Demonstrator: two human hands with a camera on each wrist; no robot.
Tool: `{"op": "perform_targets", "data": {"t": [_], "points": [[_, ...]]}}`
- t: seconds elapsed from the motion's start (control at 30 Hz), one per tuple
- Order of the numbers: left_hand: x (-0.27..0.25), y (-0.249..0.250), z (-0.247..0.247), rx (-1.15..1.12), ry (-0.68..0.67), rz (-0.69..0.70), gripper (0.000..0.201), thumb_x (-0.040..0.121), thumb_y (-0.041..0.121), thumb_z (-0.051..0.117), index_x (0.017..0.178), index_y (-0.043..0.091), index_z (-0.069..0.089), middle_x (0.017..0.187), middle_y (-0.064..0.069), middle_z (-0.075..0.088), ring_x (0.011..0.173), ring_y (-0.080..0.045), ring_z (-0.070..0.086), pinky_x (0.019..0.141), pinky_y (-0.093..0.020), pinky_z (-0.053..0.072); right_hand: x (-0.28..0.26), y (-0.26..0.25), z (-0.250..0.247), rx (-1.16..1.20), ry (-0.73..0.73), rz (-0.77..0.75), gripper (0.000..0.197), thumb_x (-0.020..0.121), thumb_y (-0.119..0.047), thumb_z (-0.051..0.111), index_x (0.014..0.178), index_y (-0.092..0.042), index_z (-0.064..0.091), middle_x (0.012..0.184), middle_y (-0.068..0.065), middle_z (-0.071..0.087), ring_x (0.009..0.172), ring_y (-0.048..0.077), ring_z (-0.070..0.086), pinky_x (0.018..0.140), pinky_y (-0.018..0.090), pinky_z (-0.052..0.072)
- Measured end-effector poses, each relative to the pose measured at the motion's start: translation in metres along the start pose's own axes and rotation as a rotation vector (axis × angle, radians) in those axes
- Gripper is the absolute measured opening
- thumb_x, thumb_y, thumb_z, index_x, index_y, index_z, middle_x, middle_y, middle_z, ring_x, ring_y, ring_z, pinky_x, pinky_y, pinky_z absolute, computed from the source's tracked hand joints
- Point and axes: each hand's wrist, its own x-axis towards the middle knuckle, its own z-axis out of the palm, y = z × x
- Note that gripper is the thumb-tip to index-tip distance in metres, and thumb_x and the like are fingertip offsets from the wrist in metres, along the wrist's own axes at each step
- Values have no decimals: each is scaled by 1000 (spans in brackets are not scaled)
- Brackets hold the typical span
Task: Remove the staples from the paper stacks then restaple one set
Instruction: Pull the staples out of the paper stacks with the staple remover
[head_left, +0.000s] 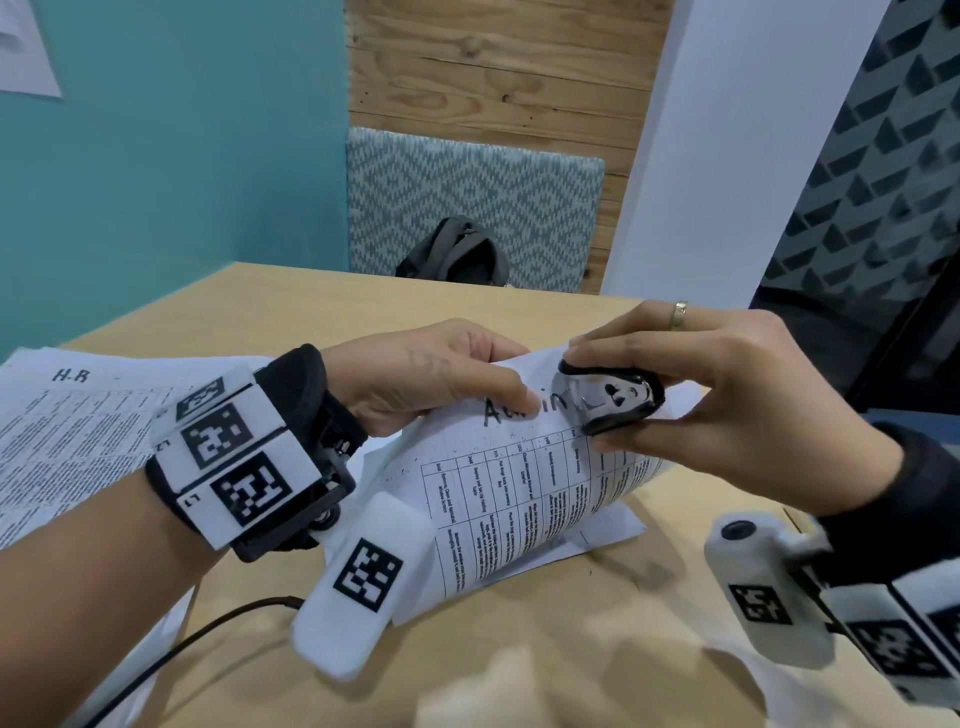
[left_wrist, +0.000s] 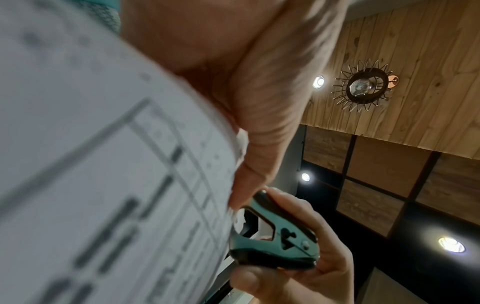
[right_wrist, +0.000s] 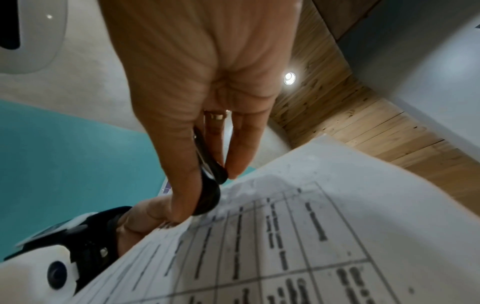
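Lifting the staple out of the "Admin" paper stack (head_left: 524, 483) appears to be the step in hand. The stack is held curled up off the wooden table (head_left: 519, 649), its top corner pinched by the left hand (head_left: 431, 374), thumb on the front sheet beside the handwritten heading and fingers behind. The staple remover (head_left: 613, 397) is gripped in the right hand (head_left: 727, 395), thumb below and fingers above squeezing its black shells, with its metal claws at the stack's top edge just beside the left thumb. The staple itself cannot be made out. To do this well, the claws should be slid fully under the staple's crown before the squeeze is completed, and the corner should be kept taut by the left hand so the sheets are not torn. A second stack, marked "H.R" (head_left: 72, 415), lies flat on the table to the left of the held stack.
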Motion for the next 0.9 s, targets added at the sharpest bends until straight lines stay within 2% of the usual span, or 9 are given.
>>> {"op": "perform_targets", "data": {"t": [0.27,0.47,0.57,0.7,0.9], "points": [[-3,1,4,-17,-51,11,16,74,6,62,79,12,75,83,-11,73,69,-19,70,64,-26,57,0,0,0,-3,-16,-31,40,62,-18,78,102,-11,72,95,0,68,83,11,61,65,25,51],[-3,0,4,11,-27,26,16,75,4,63,85,10,75,86,-13,72,71,-21,69,69,-29,57,-1,1,2,-18,-15,-64,40,63,-20,77,101,-11,72,93,0,68,79,14,61,63,29,50],[-3,0,4,21,-25,23,17,73,5,63,87,7,73,87,-15,71,71,-21,68,69,-29,57,-1,0,3,-19,-10,-87,37,63,-19,76,99,-9,72,90,3,69,76,20,62,62,31,49],[-3,0,6,19,-30,20,15,73,5,63,82,9,74,82,-12,72,67,-19,67,66,-26,57,-1,-1,3,-50,-17,-113,34,63,-18,76,96,-9,73,88,5,69,72,27,64,60,35,50],[-3,-1,7,17,-44,15,13,73,4,62,80,8,74,80,-11,71,66,-19,67,65,-25,57,-1,-3,6,-129,-11,-136,25,66,-17,75,88,-7,73,78,6,67,65,27,62,54,39,52]]}}
